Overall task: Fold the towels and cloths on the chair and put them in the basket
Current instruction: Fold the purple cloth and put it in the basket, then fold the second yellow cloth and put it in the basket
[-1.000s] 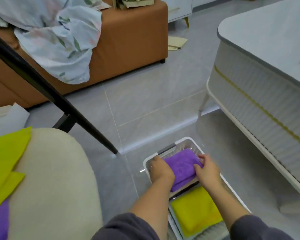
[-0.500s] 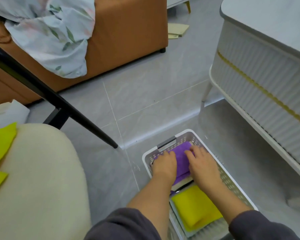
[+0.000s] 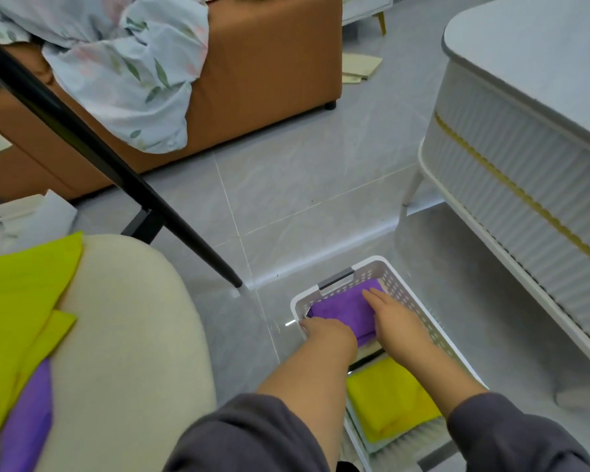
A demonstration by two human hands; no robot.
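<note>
Head view, from the left: on the chair (image 3: 123,335) a yellow-green cloth (image 3: 17,301) and a purple cloth (image 3: 28,420) lie unfolded, so we judge the task well short of done; further right, down on the floor, our left hand (image 3: 327,330) lies along the near-left edge of the folded purple towel (image 3: 341,308), fingers stretched toward the wall of the basket (image 3: 401,287) and curled round nothing we can see, though the tips are partly hidden; the towel sits in the basket's far end, and our right hand (image 3: 392,315) rests flat on its right half, fingers straight, pressing rather than gripping; nearer us in the same basket lies a folded yellow towel (image 3: 385,400). The step in hand, as we read it, is settling the purple towel; to do it well we should press evenly with both palms so the fold holds its shape; tuck the left edge down beside the wall rather than bunch it; and lift both hands straight up, so that no corner drags open.
</note>
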